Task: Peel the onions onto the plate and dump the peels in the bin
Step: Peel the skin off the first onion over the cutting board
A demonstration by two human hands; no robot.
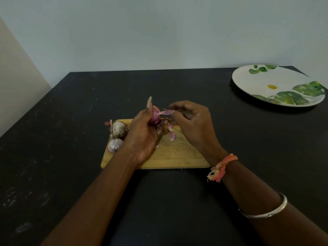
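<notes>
While the left hand grips a red onion up above the cutting board, fingers curled round it and one long-nailed finger sticking straight up, the right hand pinches a strip of peel that's hanging off the onion's top right side. So both hands are busy, neither one spread flat. Two more onions sit on the board's left end, one behind the other, touching or just about, both with their dry skins on. A few loose bits of peel lie on the board just below the hands. The board rests on a dark table, roughly mid-table. Well off to the right, near the far corner, there's a white plate with green leaf prints and a little yellow spot, nothing on it yet. The right wrist has an orange thread band and further up the arm a silver bangle. No bin shows up anywhere in the shot.
</notes>
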